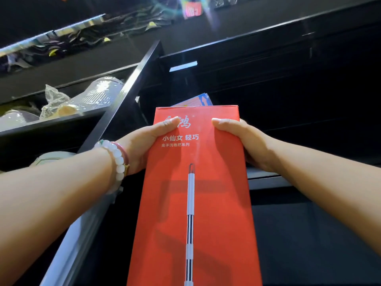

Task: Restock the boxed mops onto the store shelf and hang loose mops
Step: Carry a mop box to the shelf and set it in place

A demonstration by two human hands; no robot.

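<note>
A: Looking at the head view, both hands grip the tall red cardboard mop box (195, 193) near its top. The left hand (144, 141) takes the left edge and the right hand (247, 141) takes the right edge. Each thumb lies flat on the front face; the fingers curl behind the box, so I cannot see them.

B: Where is the box now?

A: It is raised and tilted, with its top toward the dark opening of the black metal store shelf (268, 178). Whether its top already rests on anything, I cannot tell.

B: What could go wrong?

A: I think the box is long and held only at one end, so the low end may swing and slip from the grip. Just behind its top there is a blue printed package (201, 100); pushing straight can jam against it or push it deeper.

B: And the room for moving?

A: On the left, the slanted black shelf upright (132, 89) is near the left wrist with the white bead bracelet (117, 159), so this side is narrow. The clear plastic-wrapped goods (82, 98) lie beyond it. On the right the dark bay looks open, and the shelf edge is just under the right hand.
</note>
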